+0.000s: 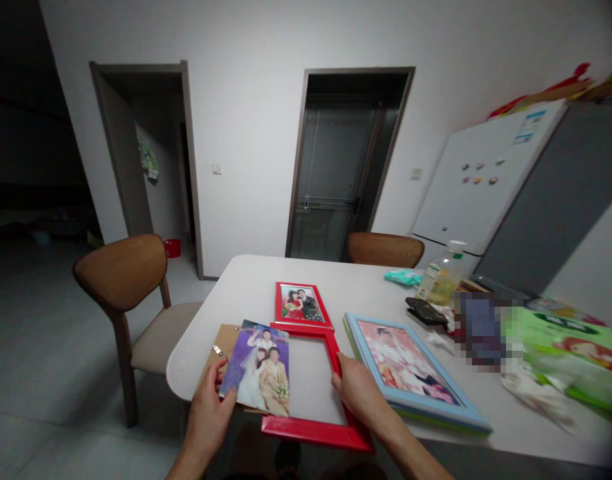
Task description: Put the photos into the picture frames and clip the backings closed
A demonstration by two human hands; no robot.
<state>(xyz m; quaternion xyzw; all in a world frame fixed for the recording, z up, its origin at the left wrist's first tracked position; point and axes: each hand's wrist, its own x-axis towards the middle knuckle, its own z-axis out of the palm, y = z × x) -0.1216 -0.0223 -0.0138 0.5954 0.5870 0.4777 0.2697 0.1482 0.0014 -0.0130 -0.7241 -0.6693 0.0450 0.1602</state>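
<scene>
My left hand (211,413) pinches the lower left edge of a printed wedding photo (253,370), which lies partly over a brown cardboard frame backing (222,350) with a small metal clip. My right hand (359,400) grips the right side of an empty red picture frame (316,430), whose glass or clear opening shows the pale table through it. The photo overlaps the frame's left side. Farther up stands a smaller red frame holding a photo (301,305). To the right lies a blue frame with a blurred picture (406,373).
The white rounded table (266,280) also holds a plastic bottle (442,277), a teal packet (403,277), a black handset (425,311), white tissue, and a green bag. Wooden chairs stand at its left and far sides. A white refrigerator stands at the right.
</scene>
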